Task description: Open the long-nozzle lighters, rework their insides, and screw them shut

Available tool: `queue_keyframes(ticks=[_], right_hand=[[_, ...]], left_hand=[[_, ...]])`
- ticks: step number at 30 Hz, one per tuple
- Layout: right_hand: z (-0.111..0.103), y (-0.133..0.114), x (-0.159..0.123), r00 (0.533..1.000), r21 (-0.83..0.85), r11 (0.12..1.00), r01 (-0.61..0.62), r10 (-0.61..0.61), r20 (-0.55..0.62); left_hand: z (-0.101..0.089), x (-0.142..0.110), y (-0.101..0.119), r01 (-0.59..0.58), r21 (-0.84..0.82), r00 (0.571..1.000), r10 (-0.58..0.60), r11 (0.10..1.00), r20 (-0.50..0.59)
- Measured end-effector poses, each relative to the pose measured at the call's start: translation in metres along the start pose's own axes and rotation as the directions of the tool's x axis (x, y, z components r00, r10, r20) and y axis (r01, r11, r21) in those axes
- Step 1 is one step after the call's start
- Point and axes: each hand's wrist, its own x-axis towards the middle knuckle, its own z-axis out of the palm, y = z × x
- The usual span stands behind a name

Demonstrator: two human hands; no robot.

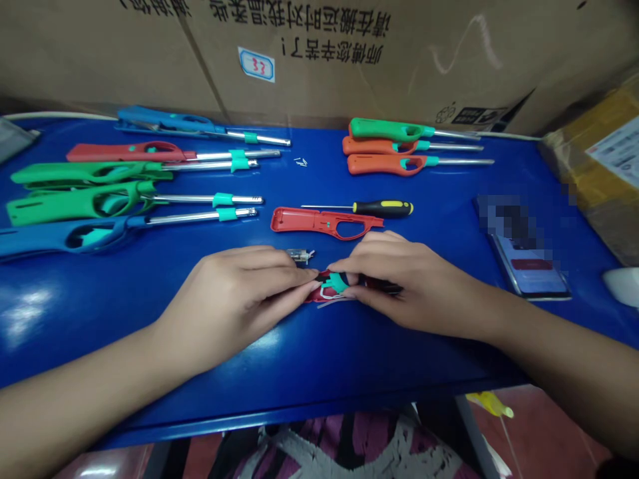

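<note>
Your left hand [224, 293] has thumb and fingers drawn narrow, pinching the left part of a red casing [313, 297] that sits low on the blue surface [239, 392] right in front of you. Your right hand [419, 276] closes thumb and forefinger on a teal part [337, 283] lying in that casing (your palm hides most of its right end). A thin pale strip [332, 303] curves along the casing's near edge.

Just beyond your left fingers you have a small metallic piece [298, 255], partly covered. Farther out lies a matching red shell [309, 221], apart from your hands except near your right knuckles, where you cannot tell whether they touch. A black-and-yellow screwdriver [383, 209] lies along its far side, its shaft pointing left. Beyond these, a few tiny silvery bits [301, 161] are scattered.

To your left, blue, red and green lighters [80, 201] lie in a staggered row, their metal tubes pointing right. At your far right, a green lighter [384, 127] and two orange lighters [382, 165] lie close together. Your phone [529, 266] rests nearer, beyond your right forearm, and a large cardboard box [319, 86] stands behind everything.
</note>
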Motion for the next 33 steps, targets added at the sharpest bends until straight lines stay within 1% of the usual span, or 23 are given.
queue_keyframes(ticks=[3, 7, 9, 13, 17, 21, 33], right_hand=[[0.0016, -0.0003, 0.0011, 0.997, 0.034, 0.998, -0.045, 0.047, -0.058], [0.002, -0.0001, 0.0006, 0.991, 0.058, 0.993, -0.107, 0.111, -0.075], [0.0018, 0.0007, -0.0001, 0.992, 0.049, 0.995, -0.087, 0.091, -0.088], [0.0005, 0.0025, -0.0009, 0.996, 0.018, 1.0, 0.004, -0.002, -0.093], [-0.0016, 0.0014, -0.0017, 0.995, -0.018, 0.997, 0.069, -0.07, -0.074], [-0.0031, -0.0003, -0.002, 0.994, -0.047, 0.995, 0.086, -0.089, -0.066], [-0.0045, 0.0025, -0.0018, 0.991, -0.06, 0.991, 0.121, -0.124, -0.058]], left_hand=[[-0.0008, 0.0, 0.0018, 0.019, 0.005, 1.0, -0.019, 1.0, 0.011], [-0.002, -0.0016, 0.0033, 0.042, 0.001, 0.999, -0.042, 0.999, 0.03], [-0.0032, -0.0027, 0.0032, 0.048, -0.012, 0.998, -0.047, 0.999, 0.038], [-0.0061, -0.0037, 0.0029, 0.062, -0.01, 0.994, -0.061, 0.998, 0.09], [-0.007, -0.0026, 0.0022, 0.016, 0.02, 0.994, -0.018, 1.0, 0.108], [-0.0063, -0.0005, 0.001, -0.014, 0.021, 0.995, 0.012, 1.0, 0.095], [-0.0001, -0.0021, -0.0029, -0.021, -0.008, 0.999, 0.021, 1.0, 0.039]])
